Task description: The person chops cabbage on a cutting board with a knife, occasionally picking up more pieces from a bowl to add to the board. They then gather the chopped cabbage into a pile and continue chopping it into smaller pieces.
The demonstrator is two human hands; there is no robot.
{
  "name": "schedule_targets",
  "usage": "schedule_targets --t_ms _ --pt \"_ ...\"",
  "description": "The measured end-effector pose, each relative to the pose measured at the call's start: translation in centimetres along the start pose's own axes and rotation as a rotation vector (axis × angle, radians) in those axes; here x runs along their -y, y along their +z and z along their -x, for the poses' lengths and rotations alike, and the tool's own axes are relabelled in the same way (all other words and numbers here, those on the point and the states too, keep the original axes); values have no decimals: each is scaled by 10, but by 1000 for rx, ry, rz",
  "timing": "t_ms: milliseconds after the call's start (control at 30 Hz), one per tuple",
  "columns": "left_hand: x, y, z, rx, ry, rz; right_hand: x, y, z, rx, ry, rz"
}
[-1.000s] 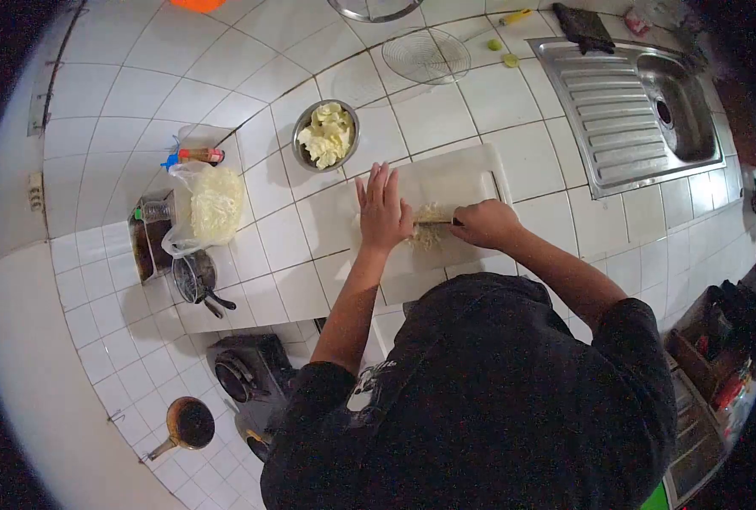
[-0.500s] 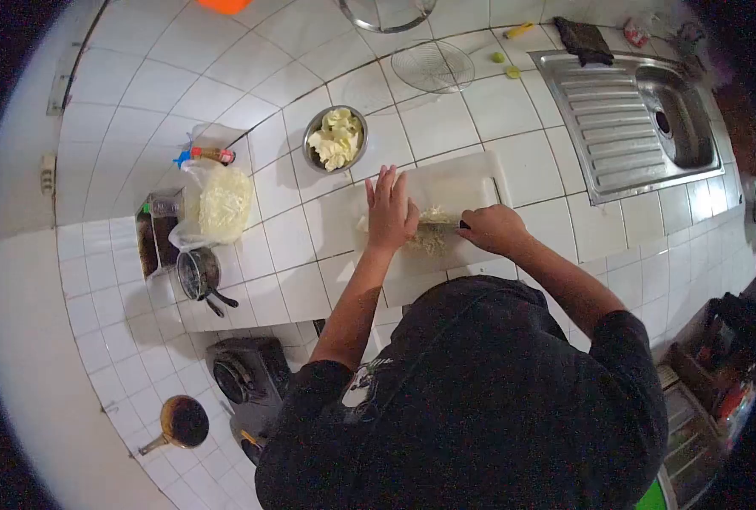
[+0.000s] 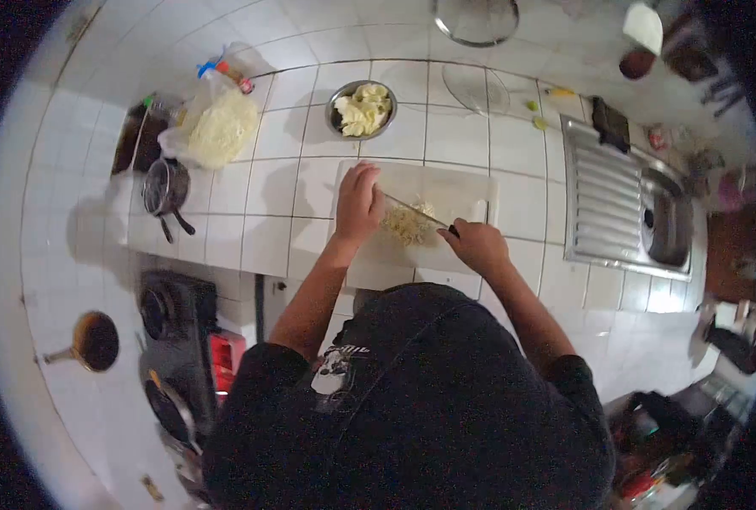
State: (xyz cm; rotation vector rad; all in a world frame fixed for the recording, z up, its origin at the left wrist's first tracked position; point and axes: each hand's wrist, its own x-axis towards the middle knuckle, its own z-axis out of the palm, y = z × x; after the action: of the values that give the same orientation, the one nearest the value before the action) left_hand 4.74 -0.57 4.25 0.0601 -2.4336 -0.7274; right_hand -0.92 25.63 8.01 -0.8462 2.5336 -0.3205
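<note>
Chopped pale pieces (image 3: 406, 226): loose pile on the white cutting board (image 3: 459, 187), around mid-board, between the hands. Board lies flat by the near edge of the tabletop (image 3: 527, 200), roughly mid-length.

Knife (image 3: 416, 209): blade slants over the pile, handle end toward the near edge, other end up at the left hand (image 3: 361, 204).

Right hand (image 3: 477, 244): grip closed round the dark handle. Left hand: at the board's left side, fingers extended and close together, by the blade's far end. Can't tell if it has hold of anything; the palm side is hidden.

Metal bowl (image 3: 334, 123) with pale leafy pieces (image 3: 363, 109): beyond the board's far left corner, toward the tabletop's far edge. Clear bag (image 3: 222, 129) of pale shreds: left of the bowl. Dark pan (image 3: 165, 183): near left corner of the tabletop, handles toward the near edge.

Sink (image 3: 667, 212): right end, ribbed drainboard (image 3: 603, 191) on its board side. Dark cloth (image 3: 610, 125): at the drainboard's far edge. Two small green items (image 3: 540, 123): just left of that.
</note>
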Motion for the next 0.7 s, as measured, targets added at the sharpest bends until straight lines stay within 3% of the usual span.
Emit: schedule_targets --t_ms 100,133,200,233,367,433,700 --pt "-7 27 -25 -8 137 78 -15 38 -13 -81 -75 0" --pt "-5 39 -29 -47 113 77 -11 34 -13 24 -48 -35" --pt "-3 57 -39 299 140 59 -4 26 -9 48 -24 30" --pt "-9 59 -42 201 220 53 1 14 -6 70 -35 40" --pt "-18 71 -34 117 183 85 16 -8 0 81 -4 86" --pt "-8 82 -26 203 -49 151 10 12 -5 71 12 77" --pt "-17 78 -31 295 -282 136 1 17 -9 86 7 72"
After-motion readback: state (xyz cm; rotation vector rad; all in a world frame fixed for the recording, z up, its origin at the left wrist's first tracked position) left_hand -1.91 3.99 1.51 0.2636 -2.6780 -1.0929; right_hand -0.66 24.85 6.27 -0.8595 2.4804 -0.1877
